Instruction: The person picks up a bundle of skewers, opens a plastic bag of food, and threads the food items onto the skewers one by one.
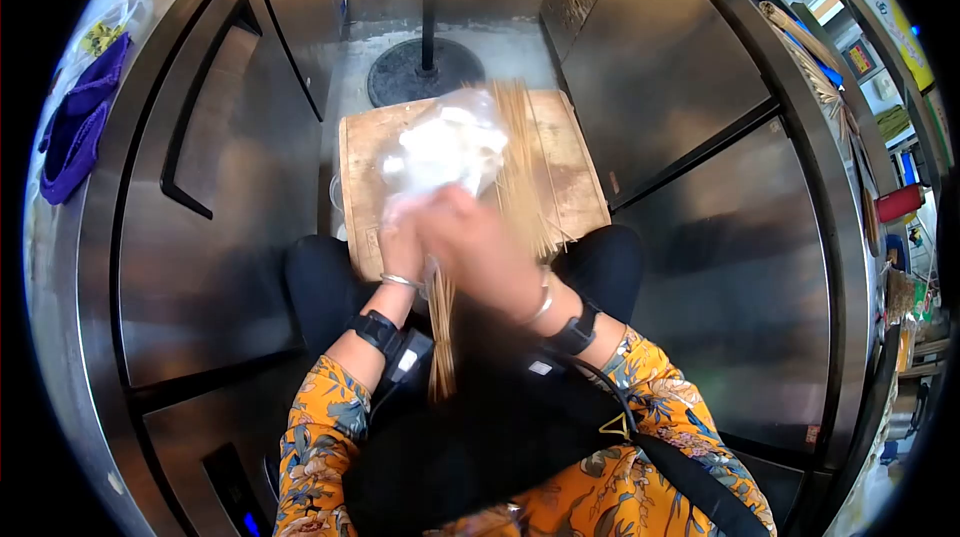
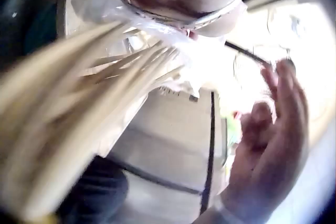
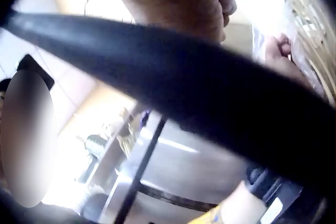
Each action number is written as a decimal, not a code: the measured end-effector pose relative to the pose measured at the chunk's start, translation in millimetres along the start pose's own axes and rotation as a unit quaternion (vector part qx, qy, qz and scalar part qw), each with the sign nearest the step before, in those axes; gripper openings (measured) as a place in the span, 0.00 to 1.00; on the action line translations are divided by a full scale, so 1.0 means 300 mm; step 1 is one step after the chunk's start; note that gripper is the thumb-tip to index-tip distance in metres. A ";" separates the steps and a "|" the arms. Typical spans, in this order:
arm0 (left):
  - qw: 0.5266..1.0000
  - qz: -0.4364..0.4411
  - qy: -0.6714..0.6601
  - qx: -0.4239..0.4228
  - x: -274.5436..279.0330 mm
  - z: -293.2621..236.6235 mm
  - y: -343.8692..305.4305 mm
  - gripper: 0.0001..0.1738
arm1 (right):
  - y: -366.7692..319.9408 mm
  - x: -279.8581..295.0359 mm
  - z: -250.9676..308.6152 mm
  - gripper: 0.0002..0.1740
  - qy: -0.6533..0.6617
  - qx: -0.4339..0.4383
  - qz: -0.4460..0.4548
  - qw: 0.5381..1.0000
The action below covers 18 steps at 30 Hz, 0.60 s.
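A clear plastic bag [image 1: 450, 147] with bright white contents stands out in front of both hands in the head view. My left hand [image 1: 402, 242] grips its gathered neck, and a bundle of thin bamboo skewers [image 1: 441, 337] sticks out below toward my lap. In the left wrist view, these skewers [image 2: 79, 98] run blurred past the bag's plastic. My right hand [image 1: 475, 242] is motion-blurred and overlaps the left in the head view. From the left wrist, the right hand [image 2: 275, 145] appears beside the bag with loosely bent fingers and nothing in them.
More loose skewers [image 1: 520, 157] lie on a wooden board [image 1: 375, 142] between my knees. Steel cabinets [image 1: 220, 207] stand close on both sides. A black pole on a round base [image 1: 395, 72] rises beyond the board. A purple cloth [image 1: 85, 122] hangs at the left counter.
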<state>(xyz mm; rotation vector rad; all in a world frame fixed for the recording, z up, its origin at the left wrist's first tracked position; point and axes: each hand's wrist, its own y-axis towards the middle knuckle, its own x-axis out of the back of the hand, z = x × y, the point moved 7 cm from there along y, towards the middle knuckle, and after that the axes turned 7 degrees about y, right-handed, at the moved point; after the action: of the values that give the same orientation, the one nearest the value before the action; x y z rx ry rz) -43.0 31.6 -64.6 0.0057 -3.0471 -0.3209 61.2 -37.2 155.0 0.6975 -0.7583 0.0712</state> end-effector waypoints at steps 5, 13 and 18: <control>0.915 -0.026 -0.313 0.254 0.009 -0.066 -0.006 0.10 | -0.294 -0.134 -0.450 0.07 0.302 -0.329 -0.039 0.894; 0.884 -0.018 -0.361 0.295 0.003 -0.087 -0.004 0.10 | -0.542 -0.576 -0.385 0.12 0.682 -0.482 0.177 0.521; 0.880 -0.033 -0.361 0.306 0.017 -0.055 -0.003 0.12 | -0.441 -0.606 -0.333 0.13 0.712 -0.461 0.087 0.522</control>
<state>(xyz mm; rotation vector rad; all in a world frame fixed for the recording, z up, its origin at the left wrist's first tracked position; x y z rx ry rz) -46.9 27.3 -48.4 0.0330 -3.7154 0.8473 28.3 -46.2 -88.8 -0.5921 0.8080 0.3447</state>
